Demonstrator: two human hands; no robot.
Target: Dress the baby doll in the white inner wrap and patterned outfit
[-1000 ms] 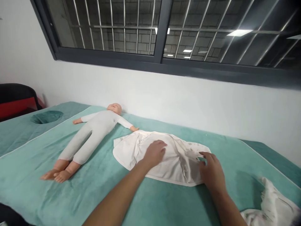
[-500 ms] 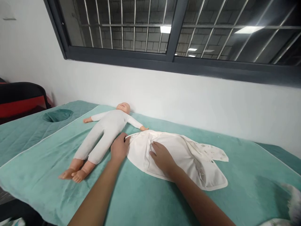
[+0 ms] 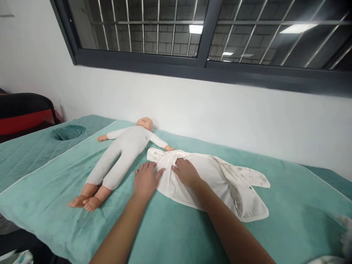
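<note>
Left hand and right hand are resting on a white garment.
The left is lying loosely spread at its left edge; the right is curling over a fold, whether pinching I can't tell. I'd be easing that crease outward lightly. Beside it, a doll is sharing the bed.

Both hands reach forward, palms down.

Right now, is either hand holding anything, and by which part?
The open left hand holds nothing; whether the right hand grips the white garment by its bunched folds cannot be told.
</note>
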